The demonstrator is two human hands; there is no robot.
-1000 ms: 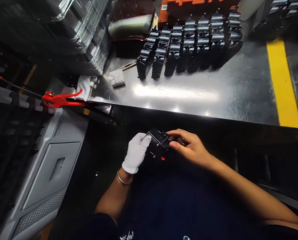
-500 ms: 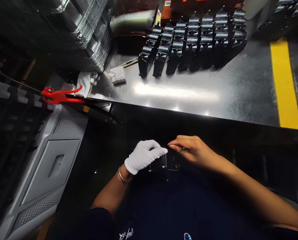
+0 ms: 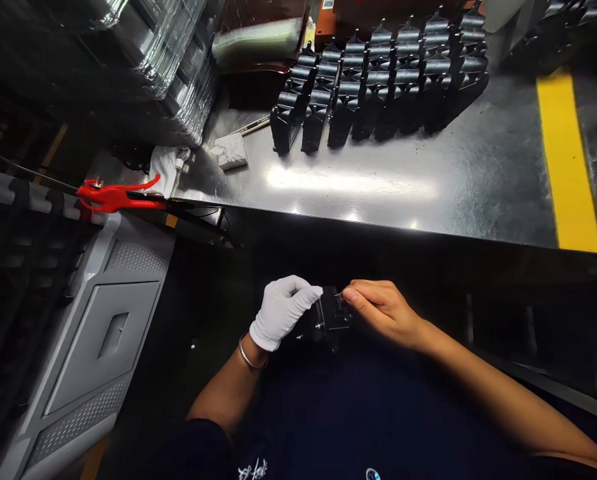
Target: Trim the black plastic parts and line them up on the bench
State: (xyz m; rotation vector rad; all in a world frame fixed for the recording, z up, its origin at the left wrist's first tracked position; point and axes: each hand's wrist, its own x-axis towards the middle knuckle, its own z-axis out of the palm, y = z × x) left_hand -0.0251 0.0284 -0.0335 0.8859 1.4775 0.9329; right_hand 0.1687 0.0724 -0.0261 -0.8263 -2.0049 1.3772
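Note:
My left hand [image 3: 284,312], in a white glove, is closed in a pinch on the edge of a dark glossy black part [image 3: 334,319]. The part hangs low in front of my body, and much of its outline is lost against the dark background. Facing it from the right, my bare right hand [image 3: 385,310] is closed, thumb against fingers. A small thin metal piece [image 3: 339,295] pokes out of that pinch toward the black part. Whether it touches the part I cannot tell.
Rows of ribbed black parts [image 3: 378,87] stand on the metal table [image 3: 358,193], beside a white wrapped block [image 3: 231,151]. A red air blow gun [image 3: 113,195] is at left, above a grey plastic crate [image 3: 105,333]. Film-wrapped stacked trays [image 3: 171,73] rise behind.
The right hand has turned, and its thin metal piece now points left toward the black part. My left hand has shifted slightly left and tilted, still pinching the part.

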